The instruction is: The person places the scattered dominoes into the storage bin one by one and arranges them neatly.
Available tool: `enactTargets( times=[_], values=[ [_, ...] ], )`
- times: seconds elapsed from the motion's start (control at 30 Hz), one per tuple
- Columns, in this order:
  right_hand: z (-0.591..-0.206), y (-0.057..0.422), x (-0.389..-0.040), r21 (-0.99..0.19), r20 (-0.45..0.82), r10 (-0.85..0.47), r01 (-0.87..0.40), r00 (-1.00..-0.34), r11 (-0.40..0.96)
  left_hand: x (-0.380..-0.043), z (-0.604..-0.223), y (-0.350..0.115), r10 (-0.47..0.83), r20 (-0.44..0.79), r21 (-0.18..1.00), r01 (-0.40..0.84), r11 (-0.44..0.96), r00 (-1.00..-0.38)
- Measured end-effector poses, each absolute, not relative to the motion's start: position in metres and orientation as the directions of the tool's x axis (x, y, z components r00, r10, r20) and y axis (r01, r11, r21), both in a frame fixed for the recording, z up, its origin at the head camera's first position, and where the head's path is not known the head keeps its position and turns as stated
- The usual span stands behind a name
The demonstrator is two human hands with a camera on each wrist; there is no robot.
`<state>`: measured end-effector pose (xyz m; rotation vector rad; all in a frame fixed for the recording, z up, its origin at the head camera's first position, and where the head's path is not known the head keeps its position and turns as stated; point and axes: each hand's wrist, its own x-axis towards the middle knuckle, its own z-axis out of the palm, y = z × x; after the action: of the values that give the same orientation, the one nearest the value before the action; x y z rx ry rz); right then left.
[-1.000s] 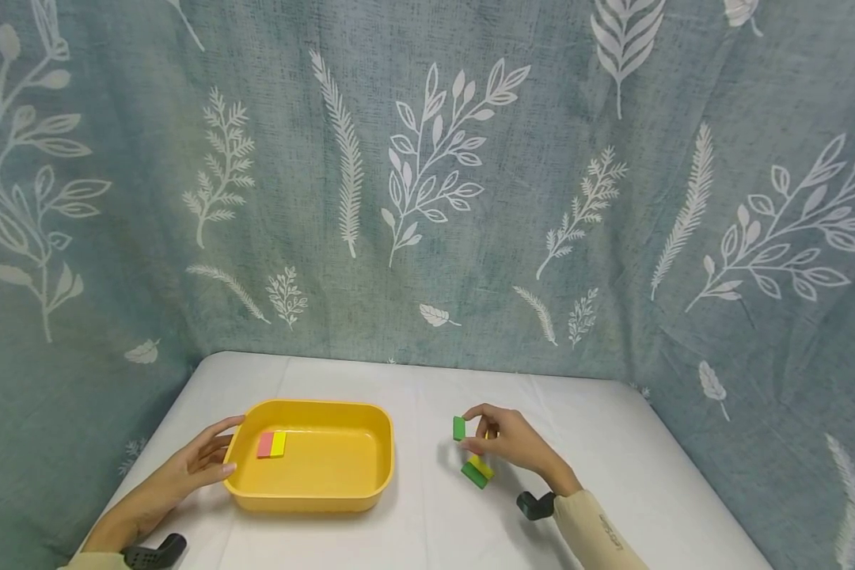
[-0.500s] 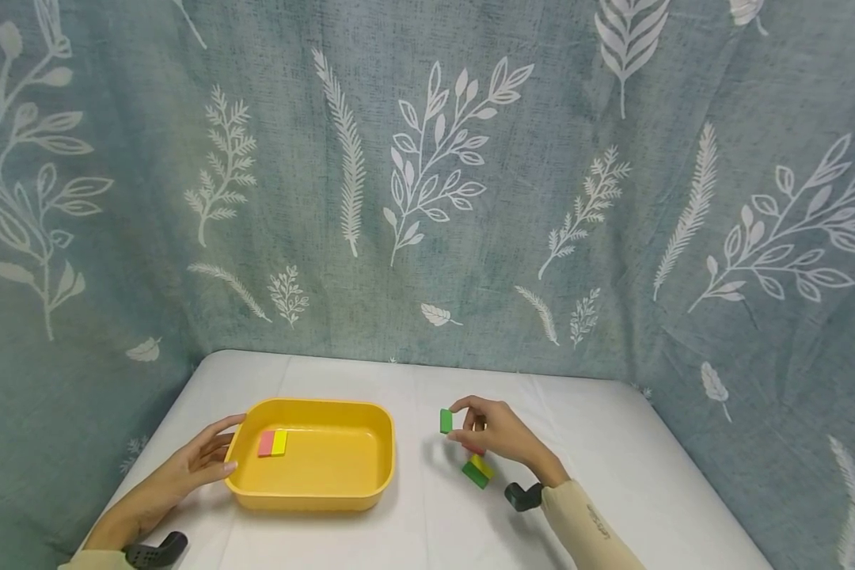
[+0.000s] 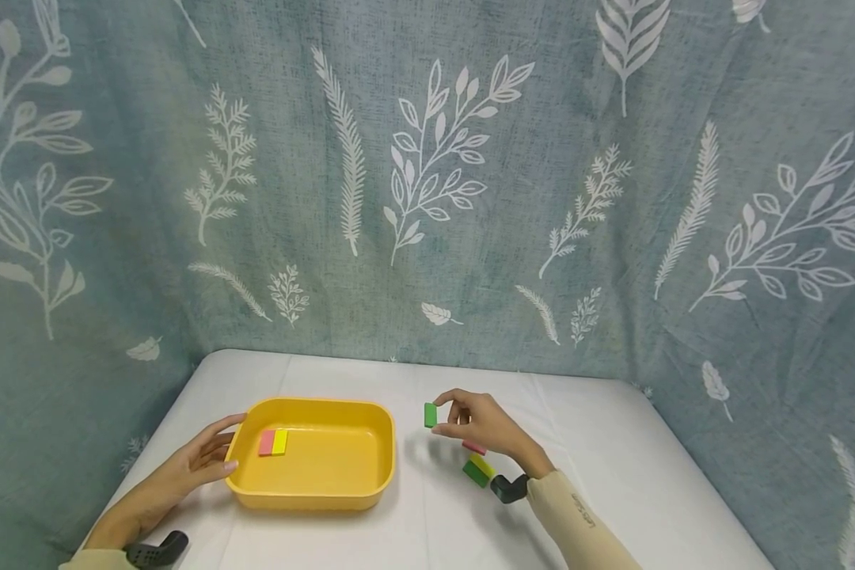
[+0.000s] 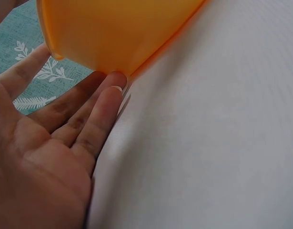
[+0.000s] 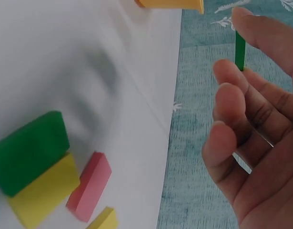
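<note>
Between thumb and fingertip, my right hand [image 3: 480,419] pinches a green block [image 3: 431,415] upright above the table, to the right of the yellow tray [image 3: 313,503]. The right wrist view shows that green block [image 5: 239,51] edge-on. My left hand [image 3: 192,467] touches the tray's left side with its fingers extended; in the left wrist view the fingertips lie against the outer wall. Inside the tray, a pink block [image 3: 266,443] and a yellow block [image 3: 279,442] lie side by side at the left.
Below my right hand lie another green block [image 5: 32,152], a yellow block [image 5: 46,191] against it and a pink block [image 5: 90,186]. A second yellow block [image 5: 104,220] shows partly. White cloth covers the table [image 3: 427,530]; a patterned curtain [image 3: 427,198] hangs behind.
My right hand has moved left and slightly up with the green block, away from the blocks on the table and toward the tray. My left hand stays at the tray.
</note>
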<state>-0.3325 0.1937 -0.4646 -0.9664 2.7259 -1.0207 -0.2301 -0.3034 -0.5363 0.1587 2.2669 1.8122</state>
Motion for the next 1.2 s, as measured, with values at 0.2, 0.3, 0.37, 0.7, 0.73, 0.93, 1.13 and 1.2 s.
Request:
enactTargets(
  times=[0.2, 0.3, 0.37, 0.7, 0.73, 0.93, 1.13, 1.2],
  values=[
    [-0.463, 0.183, -0.335, -0.602, 0.157, -0.600, -0.558, -0.784, 0.572, -0.231, -0.537, -0.303, 0.223, -0.115, 0.973, -0.064, 0.224, -0.968],
    [-0.462, 0.177, -0.337, -0.592, 0.157, -0.612, -0.570, -0.775, 0.570, -0.231, -0.536, -0.303, 0.220, -0.123, 0.972, -0.073, 0.225, -0.968],
    [-0.461, 0.173, -0.338, -0.586, 0.157, -0.622, -0.580, -0.767, 0.567, -0.231, -0.536, -0.302, 0.217, -0.128, 0.971, -0.078, 0.226, -0.968],
    [-0.452, 0.149, -0.337, -0.581, 0.167, -0.660, -0.614, -0.732, 0.534, -0.231, -0.537, -0.304, 0.218, -0.120, 0.972, -0.070, 0.223, -0.969],
    [-0.452, 0.146, -0.337, -0.581, 0.165, -0.662, -0.614, -0.731, 0.534, -0.231, -0.537, -0.304, 0.218, -0.119, 0.973, -0.070, 0.222, -0.969],
    [-0.452, 0.132, -0.336, -0.625, 0.133, -0.672, -0.588, -0.729, 0.514, -0.229, -0.536, -0.303, 0.223, -0.119, 0.972, -0.067, 0.226, -0.968],
    [-0.451, 0.116, -0.338, -0.594, 0.155, -0.711, -0.640, -0.686, 0.488, -0.230, -0.536, -0.303, 0.214, -0.128, 0.972, -0.079, 0.221, -0.968],
    [-0.452, 0.111, -0.338, -0.586, 0.156, -0.721, -0.651, -0.675, 0.482, -0.230, -0.537, -0.303, 0.212, -0.128, 0.972, -0.080, 0.223, -0.969]
  ],
)
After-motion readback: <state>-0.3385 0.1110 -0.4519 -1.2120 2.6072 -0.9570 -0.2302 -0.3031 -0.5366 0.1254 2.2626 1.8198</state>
